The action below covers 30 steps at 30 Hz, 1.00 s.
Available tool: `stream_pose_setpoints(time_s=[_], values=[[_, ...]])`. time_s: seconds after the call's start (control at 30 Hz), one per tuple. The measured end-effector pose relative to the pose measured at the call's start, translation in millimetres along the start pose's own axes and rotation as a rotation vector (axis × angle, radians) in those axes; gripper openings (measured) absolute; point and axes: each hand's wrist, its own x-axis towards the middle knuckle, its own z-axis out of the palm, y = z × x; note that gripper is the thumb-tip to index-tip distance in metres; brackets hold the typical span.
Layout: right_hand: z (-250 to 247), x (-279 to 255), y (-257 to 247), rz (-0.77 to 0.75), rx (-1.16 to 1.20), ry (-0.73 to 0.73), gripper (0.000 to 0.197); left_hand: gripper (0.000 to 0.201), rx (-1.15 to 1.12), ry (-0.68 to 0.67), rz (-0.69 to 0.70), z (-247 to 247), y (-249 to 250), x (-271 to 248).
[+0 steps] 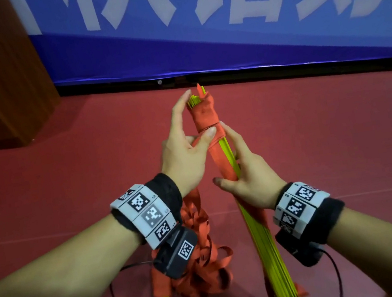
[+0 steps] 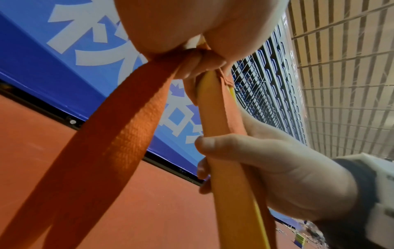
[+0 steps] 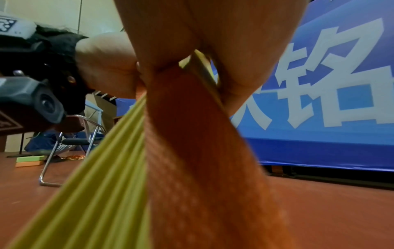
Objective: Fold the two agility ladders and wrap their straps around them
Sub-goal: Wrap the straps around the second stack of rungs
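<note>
strap going round the top of a bundled ladder, blue banner (image 1: 225, 48) behind.

right hand (image 1: 248, 178) is gripping the yellow rung bundle (image 1: 263, 240) mid-length, fingers curled round it, bundle leaning toward the banner. left hand (image 1: 185, 150) is pinching the orange strap (image 1: 207, 118) against the bundle's upper end, thumb on the wrap. loose orange strap loops (image 1: 202, 262) are lying on the red floor (image 1: 66, 181), beside the bundle's foot.

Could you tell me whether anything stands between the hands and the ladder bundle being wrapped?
Nothing visible does: the right hand already grips the yellow rung bundle, and the left hand pinches the orange strap wound round its top.
</note>
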Motion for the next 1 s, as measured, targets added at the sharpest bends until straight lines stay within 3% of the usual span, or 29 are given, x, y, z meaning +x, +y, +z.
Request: stream_pose_setpoints(time_s=[0.2,0.53,0.7,0.87,1.0], values=[[5.0,-0.4,2.7,-0.002,-0.084,0.135,0.091,0.073,0.039,0.006,-0.004,4.3,5.1,0.0],[-4.4,-0.8,7.9,0.055,0.005,0.086,0.094,0.082,0.082,-0.098,0.009,1.1,2.0,-5.6],[-9.6,4.3,12.7,0.016,0.193,0.107,0.084,0.080,-0.070,-0.135,0.042,0.2,3.5,-1.4],[-13.6,3.4,12.9,0.012,0.387,0.011,0.077,0.080,0.097,-0.087,0.099,-4.6,3.7,0.9],[-16.5,-1.7,5.7,0.027,0.508,-0.031,0.075,0.080,0.075,-0.085,0.106,-6.8,0.9,1.9]])
